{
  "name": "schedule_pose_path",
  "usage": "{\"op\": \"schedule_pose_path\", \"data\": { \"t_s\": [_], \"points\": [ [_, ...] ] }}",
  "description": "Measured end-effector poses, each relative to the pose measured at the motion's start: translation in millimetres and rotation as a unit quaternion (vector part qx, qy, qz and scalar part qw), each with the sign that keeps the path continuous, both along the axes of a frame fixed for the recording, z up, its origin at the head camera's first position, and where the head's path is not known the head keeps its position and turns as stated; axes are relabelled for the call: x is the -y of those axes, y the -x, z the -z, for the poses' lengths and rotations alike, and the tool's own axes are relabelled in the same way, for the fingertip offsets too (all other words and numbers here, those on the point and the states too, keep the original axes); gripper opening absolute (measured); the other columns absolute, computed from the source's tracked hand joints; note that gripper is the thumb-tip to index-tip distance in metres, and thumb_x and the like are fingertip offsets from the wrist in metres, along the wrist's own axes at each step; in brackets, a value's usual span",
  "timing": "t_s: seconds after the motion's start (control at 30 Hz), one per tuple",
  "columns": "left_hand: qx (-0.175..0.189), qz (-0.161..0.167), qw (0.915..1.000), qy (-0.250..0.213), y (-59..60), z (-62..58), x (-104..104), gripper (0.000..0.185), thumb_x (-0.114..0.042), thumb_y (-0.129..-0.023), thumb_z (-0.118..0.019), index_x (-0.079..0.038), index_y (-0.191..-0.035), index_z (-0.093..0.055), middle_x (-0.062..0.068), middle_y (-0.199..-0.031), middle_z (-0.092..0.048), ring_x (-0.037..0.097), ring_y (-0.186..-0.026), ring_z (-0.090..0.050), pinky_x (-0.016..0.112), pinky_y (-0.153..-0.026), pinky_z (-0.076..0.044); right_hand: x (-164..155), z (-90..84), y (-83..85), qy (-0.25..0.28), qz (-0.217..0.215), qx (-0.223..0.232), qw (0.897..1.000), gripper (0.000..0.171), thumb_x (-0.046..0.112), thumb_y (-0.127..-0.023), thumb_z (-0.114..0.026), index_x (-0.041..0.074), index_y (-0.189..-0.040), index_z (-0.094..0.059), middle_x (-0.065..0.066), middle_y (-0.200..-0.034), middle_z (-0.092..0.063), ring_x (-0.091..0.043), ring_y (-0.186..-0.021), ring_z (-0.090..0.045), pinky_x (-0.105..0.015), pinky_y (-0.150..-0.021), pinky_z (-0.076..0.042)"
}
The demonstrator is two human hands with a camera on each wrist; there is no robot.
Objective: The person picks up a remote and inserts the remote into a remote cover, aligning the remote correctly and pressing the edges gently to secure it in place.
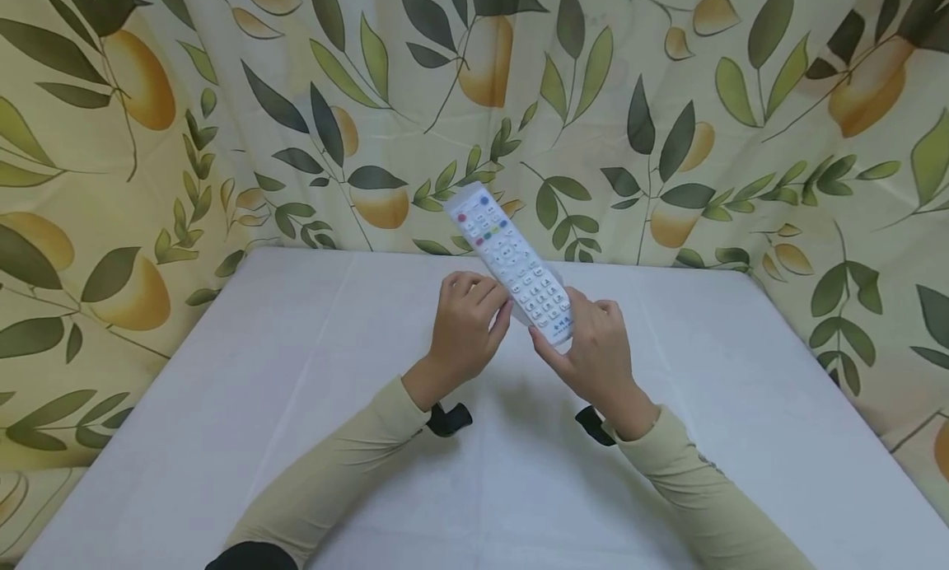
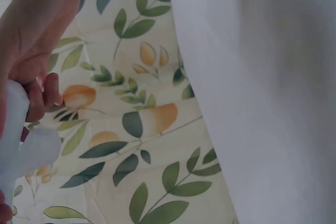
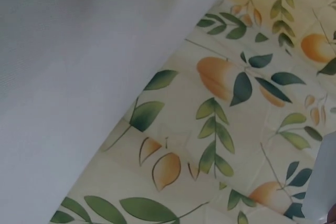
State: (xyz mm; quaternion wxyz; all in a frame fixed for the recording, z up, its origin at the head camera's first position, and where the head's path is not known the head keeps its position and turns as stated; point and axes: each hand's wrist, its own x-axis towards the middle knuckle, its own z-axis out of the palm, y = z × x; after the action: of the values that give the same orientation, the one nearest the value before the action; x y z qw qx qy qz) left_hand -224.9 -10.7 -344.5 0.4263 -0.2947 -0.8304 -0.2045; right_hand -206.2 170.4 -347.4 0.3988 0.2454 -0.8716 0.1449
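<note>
A white remote control with rows of buttons is held tilted above the table, its top end pointing up and left. My right hand grips its lower end, thumb on the near edge and fingers at the far side. My left hand is at the remote's left edge, thumb and forefinger pinched together on what looks like a clear cover around it. A pale translucent flap sticks out beside the remote in the left wrist view. A pale corner of the remote shows in the right wrist view. Fingertip contact is partly hidden.
A white cloth covers the table beneath both hands. Behind and around it hangs a curtain printed with leaves and fruit. Black straps sit at the wrists.
</note>
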Motion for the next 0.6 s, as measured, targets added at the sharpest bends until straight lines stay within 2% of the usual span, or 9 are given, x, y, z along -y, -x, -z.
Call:
{"op": "schedule_pose_path", "data": {
  "t_s": [0.13,0.23,0.37,0.5,0.6],
  "points": [
    [-0.015,0.031,0.9991,0.024,1.8,0.1,2,0.006,-0.014,-0.085,-0.066,-0.009,-0.087,-0.068,0.002,-0.088,-0.069,0.020,-0.090,-0.055,0.039,-0.090,-0.041,2,-1.3,-2.9,0.014,0.006,0.000,1.000,0.076,0.059,-0.091,-0.035,-0.012,-0.109,-0.055,-0.024,-0.089,-0.066,-0.030,-0.068,-0.060,-0.044,-0.067,-0.043],
    [-0.024,0.044,0.9979,0.041,3.0,0.1,4,0.006,-0.015,-0.085,-0.065,-0.009,-0.088,-0.068,0.002,-0.090,-0.069,0.019,-0.090,-0.054,0.038,-0.091,-0.041,4,-4.0,-4.2,0.017,0.008,0.003,1.000,0.079,0.061,-0.091,-0.032,-0.012,-0.109,-0.055,-0.024,-0.088,-0.066,-0.030,-0.067,-0.059,-0.044,-0.067,-0.043],
    [-0.027,0.059,0.9964,0.055,2.3,0.0,5,0.007,-0.015,-0.085,-0.065,-0.009,-0.090,-0.068,0.002,-0.092,-0.069,0.019,-0.090,-0.054,0.039,-0.092,-0.040,5,-8.0,-4.8,0.014,0.010,0.014,1.000,0.068,0.053,-0.089,-0.045,-0.011,-0.110,-0.055,-0.023,-0.088,-0.066,-0.029,-0.067,-0.059,-0.043,-0.068,-0.042],
    [-0.026,0.075,0.9947,0.065,-0.1,1.8,6,0.009,-0.015,-0.085,-0.065,-0.009,-0.092,-0.068,0.002,-0.093,-0.070,0.018,-0.091,-0.054,0.040,-0.092,-0.040,8,-11.4,-5.5,0.016,0.017,0.034,0.999,0.059,0.040,-0.080,-0.063,-0.010,-0.111,-0.055,-0.022,-0.092,-0.067,-0.028,-0.070,-0.059,-0.044,-0.071,-0.041],
    [-0.026,0.083,0.9941,0.065,-2.1,3.4,6,0.011,-0.015,-0.084,-0.067,-0.008,-0.093,-0.069,0.002,-0.095,-0.070,0.018,-0.091,-0.054,0.040,-0.092,-0.040,10,-12.8,-5.8,0.018,0.018,0.051,0.998,0.059,0.036,-0.077,-0.068,-0.010,-0.112,-0.056,-0.021,-0.094,-0.067,-0.028,-0.072,-0.060,-0.044,-0.072,-0.041]
  ]
}}
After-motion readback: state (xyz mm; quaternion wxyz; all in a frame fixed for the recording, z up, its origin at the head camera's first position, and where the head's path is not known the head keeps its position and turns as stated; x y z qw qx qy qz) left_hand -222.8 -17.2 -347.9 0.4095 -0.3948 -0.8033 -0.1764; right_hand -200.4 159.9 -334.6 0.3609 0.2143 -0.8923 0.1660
